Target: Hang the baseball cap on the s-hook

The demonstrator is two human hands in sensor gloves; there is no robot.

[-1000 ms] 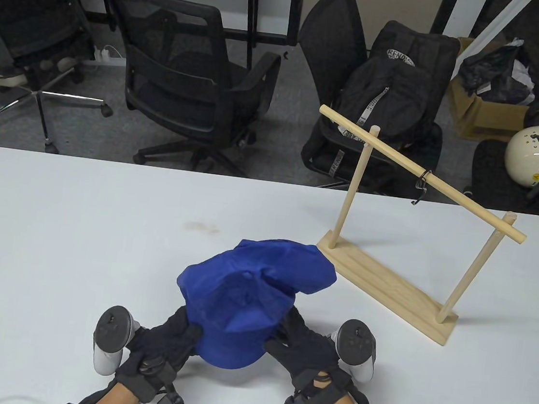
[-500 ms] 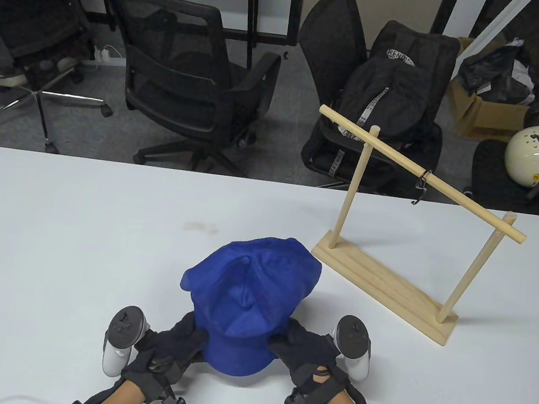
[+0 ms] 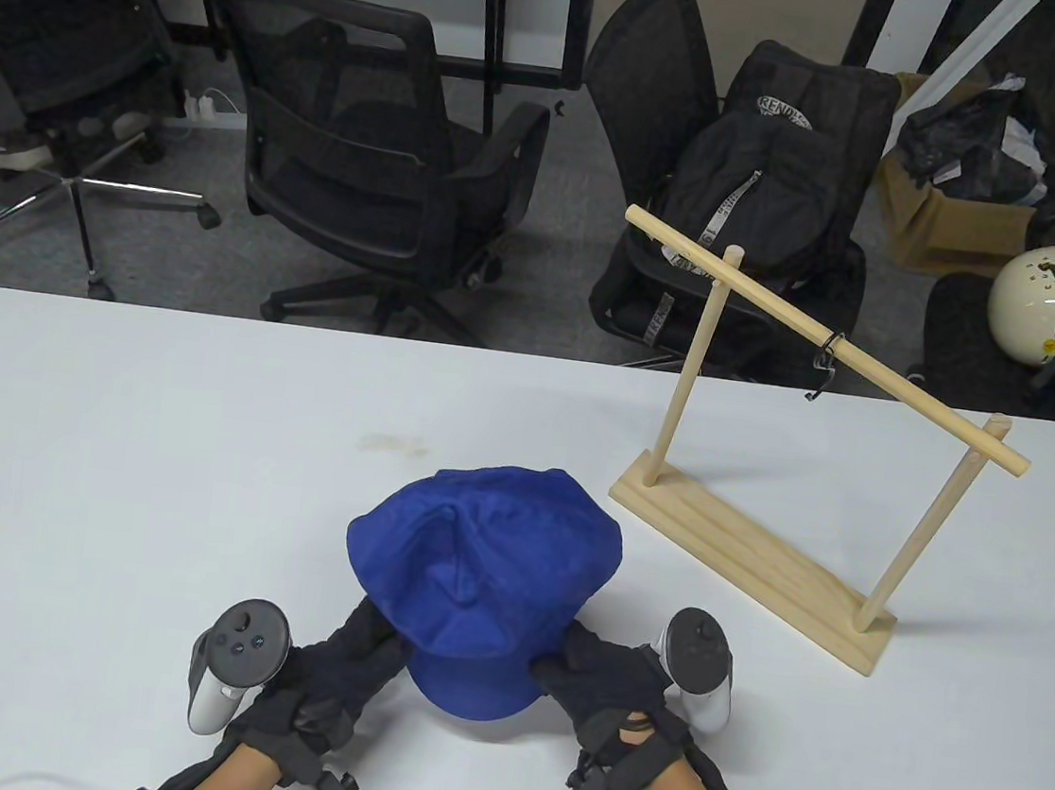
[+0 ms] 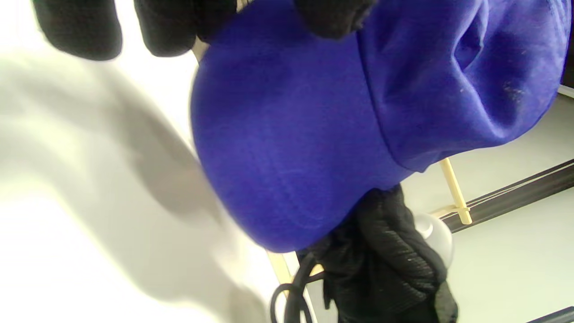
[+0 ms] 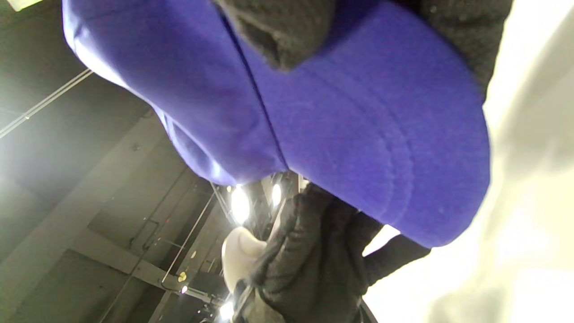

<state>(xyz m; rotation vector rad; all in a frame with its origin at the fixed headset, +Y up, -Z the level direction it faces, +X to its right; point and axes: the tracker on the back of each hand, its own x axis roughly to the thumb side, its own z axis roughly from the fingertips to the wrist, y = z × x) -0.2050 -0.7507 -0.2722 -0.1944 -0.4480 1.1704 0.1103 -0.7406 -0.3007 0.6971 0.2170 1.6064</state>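
Note:
A blue baseball cap (image 3: 480, 580) is held just above the white table (image 3: 101, 461) near the front, brim toward me. My left hand (image 3: 365, 648) grips the brim's left side and my right hand (image 3: 586, 673) grips its right side. The cap fills the left wrist view (image 4: 314, 134) and the right wrist view (image 5: 336, 134), with gloved fingers (image 4: 332, 15) pressed on it. A small black s-hook (image 3: 824, 364) hangs from the rail of a wooden rack (image 3: 757, 554) at the right, well apart from the cap.
The rack's base stands diagonally on the table, right of the cap. Black office chairs (image 3: 364, 158), a black backpack (image 3: 770, 185) and a white helmet (image 3: 1043, 297) are beyond the table's far edge.
Both hands have drawn the cap back toward me and away from the rack's base. The crown has flattened and rounded out.

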